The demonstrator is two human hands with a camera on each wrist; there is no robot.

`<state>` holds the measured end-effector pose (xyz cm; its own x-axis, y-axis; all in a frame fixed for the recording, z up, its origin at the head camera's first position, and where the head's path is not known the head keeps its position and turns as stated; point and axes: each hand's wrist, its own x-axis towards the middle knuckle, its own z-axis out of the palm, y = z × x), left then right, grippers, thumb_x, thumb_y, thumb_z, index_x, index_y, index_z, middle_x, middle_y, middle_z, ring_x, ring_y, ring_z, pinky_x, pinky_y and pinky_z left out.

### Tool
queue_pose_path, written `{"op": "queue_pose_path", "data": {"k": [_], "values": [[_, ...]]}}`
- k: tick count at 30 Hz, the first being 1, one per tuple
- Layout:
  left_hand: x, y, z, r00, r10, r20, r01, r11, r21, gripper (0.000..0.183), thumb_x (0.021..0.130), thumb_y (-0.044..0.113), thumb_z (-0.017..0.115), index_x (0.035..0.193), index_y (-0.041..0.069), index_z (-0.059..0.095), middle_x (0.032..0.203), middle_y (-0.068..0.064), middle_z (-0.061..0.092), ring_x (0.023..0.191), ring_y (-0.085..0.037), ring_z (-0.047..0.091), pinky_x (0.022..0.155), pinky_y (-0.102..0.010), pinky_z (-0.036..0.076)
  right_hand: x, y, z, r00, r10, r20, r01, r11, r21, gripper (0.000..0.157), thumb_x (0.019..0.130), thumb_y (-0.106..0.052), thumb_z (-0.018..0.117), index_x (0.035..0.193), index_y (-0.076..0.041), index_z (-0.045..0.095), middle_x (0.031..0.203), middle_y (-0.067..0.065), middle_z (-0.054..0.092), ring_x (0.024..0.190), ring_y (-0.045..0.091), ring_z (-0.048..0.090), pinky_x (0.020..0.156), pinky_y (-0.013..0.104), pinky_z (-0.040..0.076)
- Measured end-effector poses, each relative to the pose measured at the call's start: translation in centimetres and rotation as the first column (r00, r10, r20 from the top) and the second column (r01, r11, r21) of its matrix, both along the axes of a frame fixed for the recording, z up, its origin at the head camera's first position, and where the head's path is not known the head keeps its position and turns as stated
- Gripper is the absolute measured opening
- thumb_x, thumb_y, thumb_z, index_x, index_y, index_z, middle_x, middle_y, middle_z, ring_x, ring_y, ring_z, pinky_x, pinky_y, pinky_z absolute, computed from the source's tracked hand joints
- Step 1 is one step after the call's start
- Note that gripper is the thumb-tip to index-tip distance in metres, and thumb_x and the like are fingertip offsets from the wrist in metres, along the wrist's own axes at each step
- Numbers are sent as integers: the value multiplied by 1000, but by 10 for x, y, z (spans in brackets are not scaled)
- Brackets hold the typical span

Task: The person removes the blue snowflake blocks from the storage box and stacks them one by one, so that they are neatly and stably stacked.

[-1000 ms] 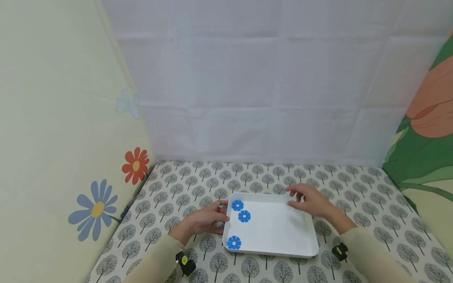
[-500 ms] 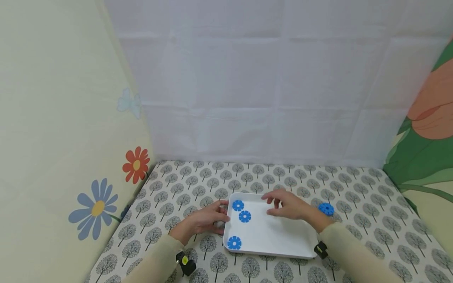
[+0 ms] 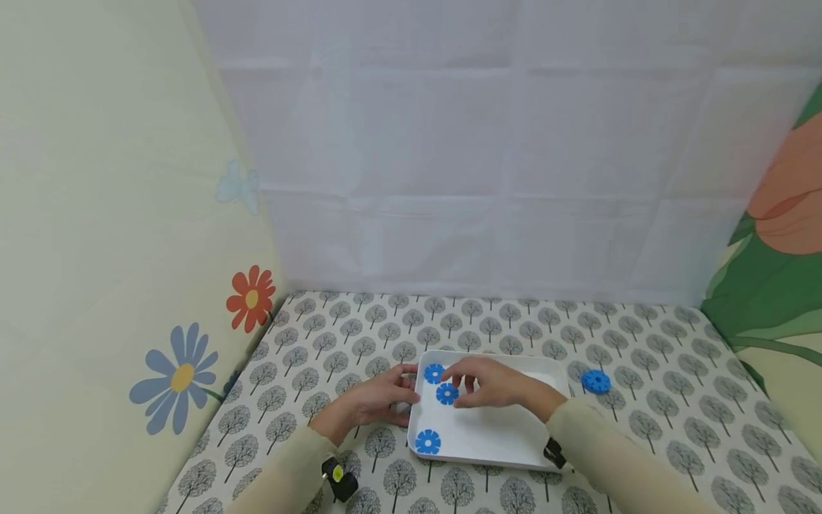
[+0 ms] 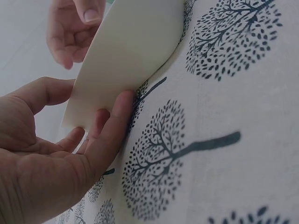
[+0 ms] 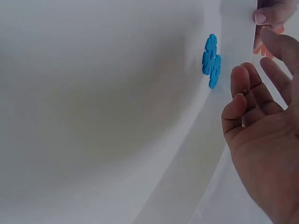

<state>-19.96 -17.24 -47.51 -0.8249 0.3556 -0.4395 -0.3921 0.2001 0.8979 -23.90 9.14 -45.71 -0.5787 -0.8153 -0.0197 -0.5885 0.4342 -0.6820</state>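
A shallow white tray lies on the cloth before me. Its left side is held by my left hand; in the left wrist view the thumb lies at the rim and fingers touch the outer wall. Blue notched plastic discs, like snowflake building pieces, lie in the tray: one at the far left corner, a second disc just beside it, a third disc in the near left corner. Over the first two hovers my right hand, fingers loosely bent, holding nothing. Its wrist view shows two discs beyond its fingertips.
Right of the tray, a small pile of the same blue discs sits on the tree-print tablecloth. A white sheet hangs behind the table, and flower-printed panels stand at both sides.
My right hand has moved left across the tray, from its right side to above the far left discs. The disc pile at right has come into view. The left hand stays put.
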Motion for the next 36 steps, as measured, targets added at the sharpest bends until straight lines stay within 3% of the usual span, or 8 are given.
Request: {"op": "queue_pose_path", "data": {"k": [8, 14, 28, 36], "values": [[0, -1, 0, 1000, -17, 9, 17, 1000, 21, 72, 93, 2, 65, 155, 6, 29, 123, -20, 50, 109, -31, 60, 84, -50, 61, 1, -18, -2, 994, 95, 54, -97, 995, 21, 46, 88, -20, 79, 131, -11, 66, 109, 2, 66, 82, 2, 58, 74, 20, 52], [0, -1, 1, 1000, -28, 11, 28, 999, 44, 73, 91, 3, 65, 154, 6, 30, 125, -20, 49, 111, -31, 59, 85, -49, 61, 3, -32, -5, 984, 168, 61, -174, 980, 102, 45, 85, -22, 82, 127, -15, 69, 107, -4, 65, 83, 2, 56, 76, 18, 49], [0, -2, 2, 999, -19, 27, 17, 998, 60, 72, 90, 0, 64, 153, 6, 30, 122, -20, 48, 111, -32, 58, 88, -49, 60, 4, -44, -15, 974, 224, 41, -227, 952, 205, 46, 81, -26, 84, 125, -23, 72, 106, -9, 58, 86, 2, 51, 78, 15, 45], [0, -2, 3, 999, -15, 44, 12, 998, 69, 72, 90, -1, 64, 153, 7, 31, 125, -21, 48, 112, -33, 58, 89, -49, 60, 8, -47, -16, 976, 218, -12, -208, 946, 248, 50, 76, -34, 87, 123, -29, 72, 110, -13, 57, 89, 1, 50, 81, 15, 44]]}}
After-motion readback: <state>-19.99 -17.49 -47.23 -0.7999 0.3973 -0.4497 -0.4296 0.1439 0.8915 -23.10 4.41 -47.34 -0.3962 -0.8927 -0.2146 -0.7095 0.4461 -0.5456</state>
